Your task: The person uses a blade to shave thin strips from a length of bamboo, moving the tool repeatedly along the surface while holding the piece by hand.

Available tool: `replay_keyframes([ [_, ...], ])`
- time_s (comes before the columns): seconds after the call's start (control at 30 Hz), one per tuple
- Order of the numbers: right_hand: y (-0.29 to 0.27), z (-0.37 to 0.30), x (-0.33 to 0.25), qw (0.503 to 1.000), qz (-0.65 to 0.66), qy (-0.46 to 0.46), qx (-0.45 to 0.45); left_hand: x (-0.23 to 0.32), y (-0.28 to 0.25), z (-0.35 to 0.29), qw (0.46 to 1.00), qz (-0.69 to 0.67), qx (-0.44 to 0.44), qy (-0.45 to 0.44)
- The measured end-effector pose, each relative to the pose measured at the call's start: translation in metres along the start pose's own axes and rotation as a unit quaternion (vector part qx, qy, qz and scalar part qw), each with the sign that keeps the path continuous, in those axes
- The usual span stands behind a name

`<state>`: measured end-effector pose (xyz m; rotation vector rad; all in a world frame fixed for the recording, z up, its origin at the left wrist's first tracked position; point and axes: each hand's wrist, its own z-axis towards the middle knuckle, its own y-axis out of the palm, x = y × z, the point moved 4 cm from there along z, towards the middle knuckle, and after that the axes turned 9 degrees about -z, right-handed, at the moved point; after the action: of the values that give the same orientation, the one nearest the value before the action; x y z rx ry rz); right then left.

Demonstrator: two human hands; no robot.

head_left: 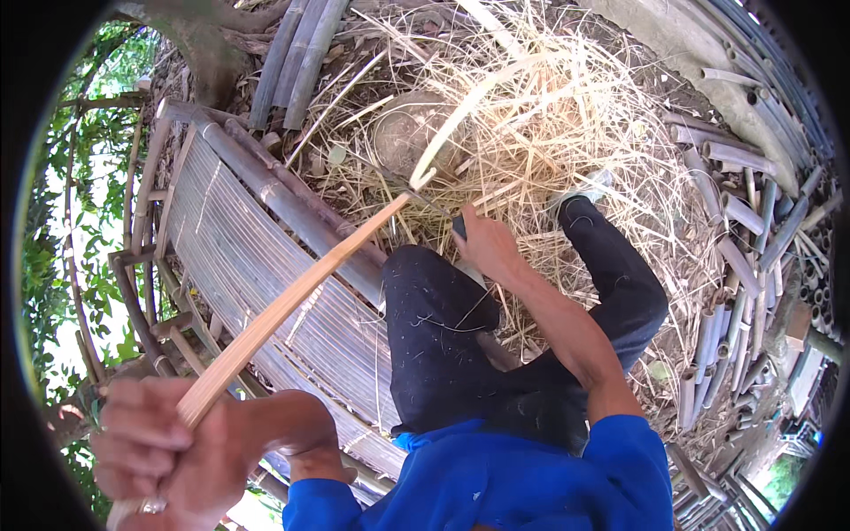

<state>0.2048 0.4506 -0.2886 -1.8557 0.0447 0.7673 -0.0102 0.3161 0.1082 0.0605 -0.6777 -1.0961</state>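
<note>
Low on the left, my left hand (pixel 164 447) is closed round the near end of a long pale bamboo strip (pixel 297 289). The strip slants up and away toward the middle of the view. My right hand (pixel 490 248) grips the dark handle of a knife (pixel 431 204), whose thin blade crosses the strip near its middle. Just past the blade, a curled sliver (pixel 423 180) stands up from the strip. A lighter length of bamboo (pixel 469 104) runs on from there over the shavings.
A slatted bamboo bench (pixel 266 252) stretches along the left. Pale shavings (pixel 549 133) cover the ground ahead, beside a round stump-like block (pixel 416 133). Cut bamboo poles (pixel 744 239) are stacked at the right, and more poles (pixel 301 62) lie at the far left. My bent knees flank the knife.
</note>
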Motion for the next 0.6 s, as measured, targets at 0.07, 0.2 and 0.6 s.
replay_keyframes([
  [0.07,0.001,0.012,0.009,0.999,-0.009,-0.015,0.043,0.002,-0.007,0.025,0.994,-0.104,-0.012,-0.019],
  [0.2,0.001,0.053,0.022,0.992,0.038,0.005,0.122,-0.052,-0.01,0.017,0.997,-0.055,-0.025,0.051],
  [0.6,0.021,0.169,0.035,0.97,0.114,-0.094,0.194,-0.232,0.044,-0.039,0.991,-0.058,-0.021,0.116],
])
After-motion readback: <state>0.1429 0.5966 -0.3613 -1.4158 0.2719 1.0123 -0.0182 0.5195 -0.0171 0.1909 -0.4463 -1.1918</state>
